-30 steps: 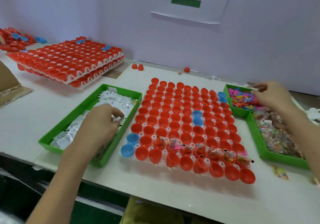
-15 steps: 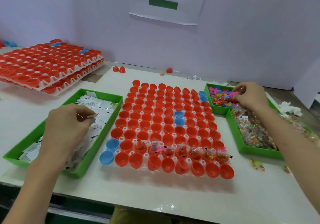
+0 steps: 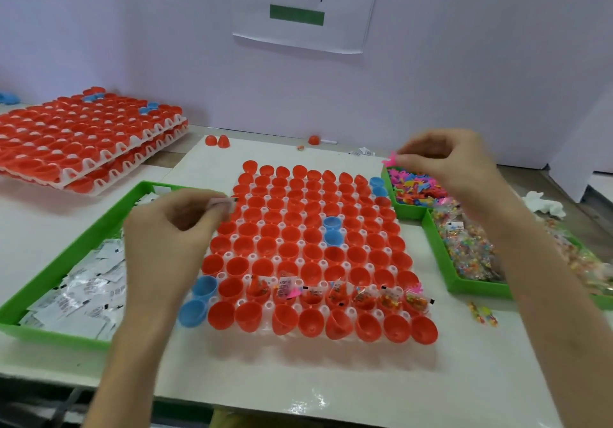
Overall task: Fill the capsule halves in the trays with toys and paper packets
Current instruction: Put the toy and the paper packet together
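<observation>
Hands risen off green plastic bins (image 3: 83, 238) | left hand (image 3: 166, 238) pinches white paper packet (image 3: 221, 202) | right hand (image 3: 447, 165) pinches pink plastic toy (image 3: 388, 160) | red capsule halves (image 3: 288, 250) in white tray (image 3: 251, 257): second-nearest row filled

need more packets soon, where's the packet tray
Head view, left side: the green packet tray lies just left of the capsule tray, partly behind the left hand.
</observation>
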{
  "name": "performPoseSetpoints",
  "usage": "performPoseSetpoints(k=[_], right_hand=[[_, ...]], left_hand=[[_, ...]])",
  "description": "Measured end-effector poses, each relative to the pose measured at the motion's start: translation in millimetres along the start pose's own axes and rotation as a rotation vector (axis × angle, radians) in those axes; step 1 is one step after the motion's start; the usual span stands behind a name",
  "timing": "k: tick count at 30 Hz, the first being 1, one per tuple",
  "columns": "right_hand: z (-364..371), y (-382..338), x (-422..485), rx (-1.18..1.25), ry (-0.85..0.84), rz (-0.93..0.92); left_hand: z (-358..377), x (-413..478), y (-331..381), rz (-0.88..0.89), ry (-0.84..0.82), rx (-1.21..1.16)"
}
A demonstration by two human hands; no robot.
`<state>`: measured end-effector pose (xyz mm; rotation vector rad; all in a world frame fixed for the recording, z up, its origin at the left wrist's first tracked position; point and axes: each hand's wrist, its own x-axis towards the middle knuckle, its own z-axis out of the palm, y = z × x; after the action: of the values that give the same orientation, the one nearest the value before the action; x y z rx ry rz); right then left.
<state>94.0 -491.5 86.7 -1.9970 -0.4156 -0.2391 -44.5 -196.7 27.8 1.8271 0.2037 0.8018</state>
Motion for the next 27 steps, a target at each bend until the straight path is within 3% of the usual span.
performPoseSetpoints(k=[4, 8, 11, 17, 22, 27], right_hand=[[26, -45, -66, 0.282, -0.049, -0.098], [42, -51, -103, 0.433, 0.078, -0.064], [46, -45, -114, 0.401, 0.201, -0.024], [44, -35, -119, 0.401, 0.273, -0.041], [52, -24, -120, 0.264, 0.315, -0.022], [52, -16, -120, 0.130, 0.262, -0.035]], left_hand=[[48, -19, 30, -0.126, -0.131, -0.342], [80, -35, 54, -0.269, -0.272, -0.670], [95, -42, 62, -0.336, -0.328, -0.801], [102, -54, 56, -0.319, -0.445, -0.734], [100, -59, 53, -0.361, -0.482, -0.750], [105, -66, 52, -0.268, -0.426, -0.637]])
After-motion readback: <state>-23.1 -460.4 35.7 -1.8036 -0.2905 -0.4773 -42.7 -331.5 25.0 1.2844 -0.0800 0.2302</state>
